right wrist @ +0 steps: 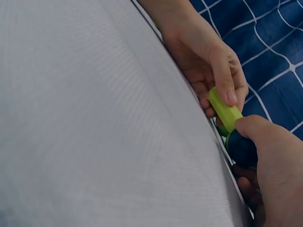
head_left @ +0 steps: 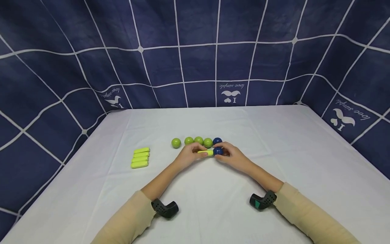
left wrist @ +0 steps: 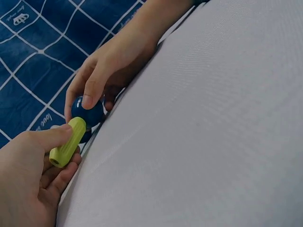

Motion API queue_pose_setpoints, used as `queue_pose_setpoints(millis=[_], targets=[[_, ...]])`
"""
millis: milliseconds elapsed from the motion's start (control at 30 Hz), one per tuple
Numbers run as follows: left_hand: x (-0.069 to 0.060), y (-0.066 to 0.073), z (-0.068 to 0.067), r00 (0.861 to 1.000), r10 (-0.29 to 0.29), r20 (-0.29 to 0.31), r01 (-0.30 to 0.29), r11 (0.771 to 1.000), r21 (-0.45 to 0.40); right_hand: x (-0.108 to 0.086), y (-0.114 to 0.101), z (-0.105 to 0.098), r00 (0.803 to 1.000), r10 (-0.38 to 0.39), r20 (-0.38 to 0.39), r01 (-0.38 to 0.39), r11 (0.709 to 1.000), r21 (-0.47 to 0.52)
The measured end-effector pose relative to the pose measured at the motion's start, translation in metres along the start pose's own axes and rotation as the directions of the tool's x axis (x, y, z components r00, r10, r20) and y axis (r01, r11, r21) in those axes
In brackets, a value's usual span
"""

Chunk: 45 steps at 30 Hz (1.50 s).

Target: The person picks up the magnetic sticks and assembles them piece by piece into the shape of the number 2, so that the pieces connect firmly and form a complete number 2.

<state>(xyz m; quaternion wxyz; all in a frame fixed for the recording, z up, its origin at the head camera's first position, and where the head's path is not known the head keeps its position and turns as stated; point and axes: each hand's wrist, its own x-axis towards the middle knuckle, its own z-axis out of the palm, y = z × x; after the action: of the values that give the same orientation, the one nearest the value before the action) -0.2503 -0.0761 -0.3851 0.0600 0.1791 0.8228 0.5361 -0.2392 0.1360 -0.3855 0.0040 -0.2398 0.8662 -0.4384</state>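
Observation:
My left hand (head_left: 188, 156) pinches a short yellow-green ribbed rod (left wrist: 68, 144) between thumb and fingers; a hole shows in its near end in the left wrist view. A shiny dark blue ball (head_left: 217, 151) sits between the thumb and fingers of my right hand (head_left: 235, 158). The rod's far end meets the ball, or nearly so; whether they are joined I cannot tell. Just behind the hands lies a second blue ball (head_left: 217, 140). Beside it, a green ball (head_left: 208, 142) stands at the right end of a row of several green ones.
Several more yellow-green rods (head_left: 140, 159) lie side by side on the left of the white-covered table (head_left: 195, 203). At the row's left end, one green ball (head_left: 176, 143) stands a little apart. A dark blue checked cloth (head_left: 195, 64) hangs behind the table and along its sides.

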Motion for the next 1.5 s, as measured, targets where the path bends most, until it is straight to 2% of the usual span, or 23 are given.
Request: queue_pose_setpoints(millis=[100,167,200,267,367,400,467,500,600,667,733,767,900,1000,1033,1067,1133,1200,1267,1333,1400,1500], targets=[[-0.001,0.001,-0.003,0.999,0.035,-0.023,-0.034,0.997,0.062,0.001,0.001,0.001,1.0,-0.006,0.004,0.006,1.0,-0.017],[-0.002,0.002,-0.007,0.993,0.096,-0.068,-0.089,0.991,0.103,0.002,0.002,0.002,1.0,-0.004,0.012,0.004,1.0,-0.026],[-0.003,0.004,-0.01,0.986,0.137,-0.099,-0.124,0.984,0.13,0.002,0.002,0.003,1.0,0.0,0.016,0.0,1.0,-0.028],[-0.003,0.006,-0.018,0.96,0.216,-0.176,-0.183,0.965,0.189,0.002,0.003,0.004,1.0,0.007,0.023,-0.006,1.0,-0.029],[-0.004,0.007,-0.033,0.905,0.323,-0.278,-0.238,0.923,0.302,0.001,0.002,0.004,0.999,0.016,0.028,-0.016,1.0,-0.021],[-0.004,0.006,-0.038,0.892,0.341,-0.296,-0.235,0.91,0.341,0.0,0.002,0.004,0.999,0.02,0.031,-0.019,1.0,-0.018],[-0.005,0.003,-0.049,0.883,0.349,-0.314,-0.206,0.889,0.409,0.0,0.001,0.004,0.999,0.022,0.034,-0.021,1.0,-0.015],[-0.005,0.001,-0.054,0.89,0.339,-0.307,-0.181,0.877,0.445,-0.001,0.001,0.004,0.999,0.025,0.036,-0.024,1.0,-0.013],[-0.007,-0.006,-0.067,0.935,0.244,-0.256,-0.063,0.827,0.559,-0.002,0.001,0.003,0.999,0.032,0.039,-0.032,0.999,-0.015],[-0.008,-0.009,-0.073,0.96,0.169,-0.223,0.006,0.785,0.619,-0.002,0.0,0.003,0.999,0.036,0.038,-0.035,0.999,-0.02],[-0.008,-0.013,-0.077,0.976,0.097,-0.194,0.054,0.756,0.653,-0.002,0.0,0.002,0.999,0.036,0.037,-0.036,0.999,-0.023],[-0.008,-0.014,-0.078,0.98,0.073,-0.185,0.069,0.749,0.659,-0.002,0.0,0.002,0.999,0.034,0.037,-0.033,0.999,-0.025],[-0.008,-0.013,-0.079,0.985,0.014,-0.171,0.102,0.752,0.651,-0.001,-0.002,0.002,0.999,0.021,0.04,-0.02,0.999,-0.032],[-0.007,-0.01,-0.076,0.984,0.026,-0.179,0.095,0.765,0.637,-0.001,-0.003,0.001,0.999,0.021,0.044,-0.019,0.999,-0.036],[-0.007,-0.009,-0.074,0.982,0.04,-0.183,0.084,0.779,0.622,-0.001,-0.003,0.001,0.999,0.024,0.046,-0.022,0.999,-0.037],[-0.006,-0.007,-0.072,0.982,0.058,-0.182,0.062,0.803,0.593,-0.001,-0.003,0.0,0.999,0.025,0.045,-0.023,0.999,-0.038],[-0.005,-0.003,-0.068,0.984,0.09,-0.157,-0.001,0.87,0.493,-0.002,-0.003,0.0,0.999,0.03,0.043,-0.028,0.999,-0.041],[-0.006,0.001,-0.065,0.989,0.105,-0.1,-0.062,0.931,0.36,-0.001,-0.003,-0.001,0.999,0.036,0.04,-0.034,0.998,-0.044],[-0.006,0.003,-0.061,0.994,0.106,-0.012,-0.101,0.97,0.222,-0.001,-0.002,-0.001,0.998,0.043,0.037,-0.041,0.998,-0.045],[-0.007,0.004,-0.059,0.993,0.089,0.077,-0.1,0.983,0.151,-0.001,-0.001,-0.002,0.998,0.047,0.036,-0.046,0.998,-0.045],[-0.008,0.002,-0.057,0.986,0.074,0.148,-0.095,0.986,0.138,-0.001,-0.001,-0.002,0.998,0.047,0.037,-0.045,0.998,-0.045],[-0.009,-0.002,-0.055,0.978,0.054,0.203,-0.084,0.986,0.143,0.0,0.0,-0.002,0.998,0.047,0.038,-0.045,0.998,-0.045]])
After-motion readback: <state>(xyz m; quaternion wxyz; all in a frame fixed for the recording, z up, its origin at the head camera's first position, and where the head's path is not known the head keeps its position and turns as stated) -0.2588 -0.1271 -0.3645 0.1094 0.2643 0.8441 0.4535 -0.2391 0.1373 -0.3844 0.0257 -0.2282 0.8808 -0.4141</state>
